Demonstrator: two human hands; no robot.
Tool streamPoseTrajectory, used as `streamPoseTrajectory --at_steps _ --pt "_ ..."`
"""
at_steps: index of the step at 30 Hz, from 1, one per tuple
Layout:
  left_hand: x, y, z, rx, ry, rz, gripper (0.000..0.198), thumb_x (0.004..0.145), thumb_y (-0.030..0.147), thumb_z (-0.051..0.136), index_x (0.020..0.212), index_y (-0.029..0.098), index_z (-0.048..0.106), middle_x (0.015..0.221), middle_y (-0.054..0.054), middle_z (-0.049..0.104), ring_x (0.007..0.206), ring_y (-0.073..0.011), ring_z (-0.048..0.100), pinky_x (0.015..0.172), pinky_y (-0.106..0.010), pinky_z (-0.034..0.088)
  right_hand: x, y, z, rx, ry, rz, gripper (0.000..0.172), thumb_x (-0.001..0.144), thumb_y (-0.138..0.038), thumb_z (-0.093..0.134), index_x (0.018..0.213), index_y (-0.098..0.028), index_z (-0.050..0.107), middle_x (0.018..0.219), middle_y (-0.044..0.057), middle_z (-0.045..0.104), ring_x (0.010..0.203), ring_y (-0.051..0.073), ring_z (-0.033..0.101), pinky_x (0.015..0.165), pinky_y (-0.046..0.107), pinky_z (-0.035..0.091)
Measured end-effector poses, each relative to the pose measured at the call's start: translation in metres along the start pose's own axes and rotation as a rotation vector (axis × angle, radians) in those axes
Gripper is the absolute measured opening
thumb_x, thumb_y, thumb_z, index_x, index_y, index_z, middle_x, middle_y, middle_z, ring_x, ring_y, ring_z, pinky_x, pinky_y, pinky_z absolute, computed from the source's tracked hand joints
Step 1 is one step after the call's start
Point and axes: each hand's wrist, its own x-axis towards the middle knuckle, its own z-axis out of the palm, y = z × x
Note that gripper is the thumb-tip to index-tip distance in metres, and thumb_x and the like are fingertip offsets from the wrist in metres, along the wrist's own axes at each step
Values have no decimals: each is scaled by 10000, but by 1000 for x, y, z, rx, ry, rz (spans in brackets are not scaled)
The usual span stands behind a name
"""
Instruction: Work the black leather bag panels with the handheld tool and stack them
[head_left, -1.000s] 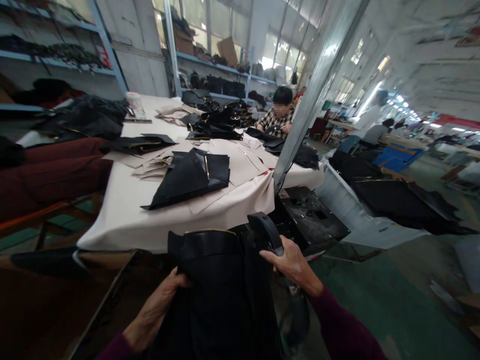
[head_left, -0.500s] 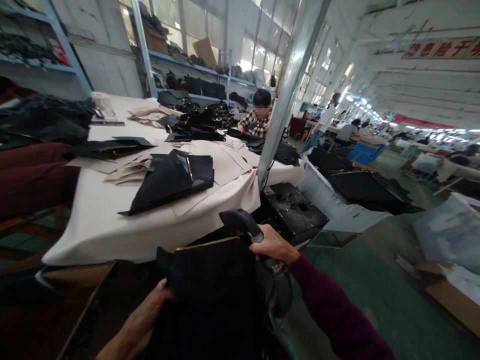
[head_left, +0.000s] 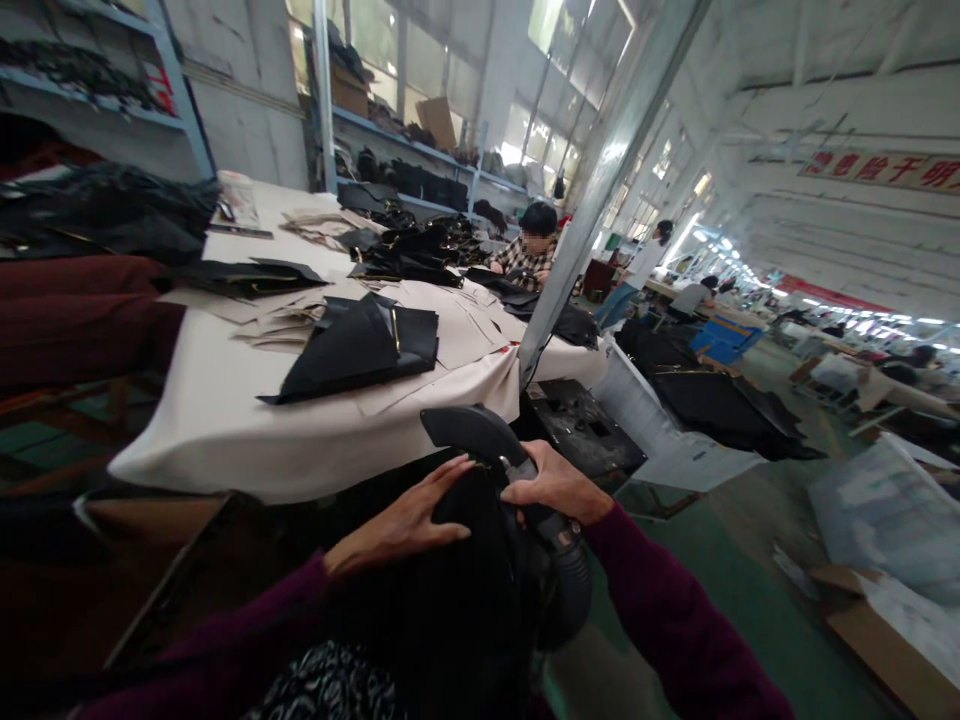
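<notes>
My right hand (head_left: 559, 485) is wrapped round the dark curved handle of what looks like a vacuum cleaner nozzle (head_left: 472, 428). A ribbed black hose (head_left: 571, 590) drops from its lower end. Black fabric (head_left: 465, 600), perhaps a bag piece, lies over my lap close to the nozzle. On its upper part rests my left hand (head_left: 409, 515), fingers stretched out and thumb spread apart, with the fingertips just left of the nozzle. Part of the fabric merges with the dark area below, so its outline is hard to see.
Ahead is a table with a pale cover (head_left: 202, 420), bearing black pieces (head_left: 360, 350) and paper-like sheets. A metal post (head_left: 592, 220) rises at its right corner. Beyond it stand a dark metal box (head_left: 585, 425) and a white bin (head_left: 682, 450). Another person (head_left: 536, 250) sits across the table.
My left hand has let go of the fabric's left side and moved up and right onto its top. The gold zipper edge is out of sight now. The nozzle has shifted slightly left.
</notes>
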Motion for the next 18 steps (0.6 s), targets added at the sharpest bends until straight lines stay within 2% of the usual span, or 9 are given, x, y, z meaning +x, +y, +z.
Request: streamPoseTrajectory --at_steps 2,5,8,11,15,18 --pt "12 0 8 -88 -45 26 655 567 196 737 1188 211 531 1257 -69 508 1183 -241 436 1017 -311 288 -2 -4 -3 -37 0 -19 186 652 -206 621 818 -165 549 605 -60 558 465 94 531 443 197 455" --pt "24 7 14 -125 -162 96 565 608 225 710 1151 194 555 1149 -61 575 1078 -242 511 944 -316 364 -4 -7 -7 -104 16 -51 191 618 -194 659 782 -155 568 624 -61 544 493 79 501 450 168 413" --pt "30 13 11 -128 -263 111 470 621 255 698 1076 187 600 1028 -43 621 993 -235 543 894 -302 391 -2 -8 -10 -163 56 -79 176 609 -170 661 762 -145 578 621 -69 519 506 67 467 449 155 375" --pt "32 9 2 -159 -322 36 297 701 318 620 951 161 647 900 -43 635 854 -212 570 759 -267 435 4 -4 -12 -203 114 -93 166 608 -158 652 751 -140 570 611 -70 518 512 69 471 449 153 361" --pt "32 -13 -13 -141 -267 -77 276 717 375 583 775 112 642 717 -30 596 627 -146 526 556 -214 401 9 0 -15 -233 182 -74 103 689 -183 573 767 -151 514 498 -73 519 427 93 498 405 173 374" --pt "32 -35 -25 -90 -111 -150 292 695 380 583 743 94 613 639 -13 562 550 -120 486 495 -203 370 -1 0 -17 -270 287 -68 62 743 -188 521 768 -171 467 484 -79 494 405 95 495 397 179 380"
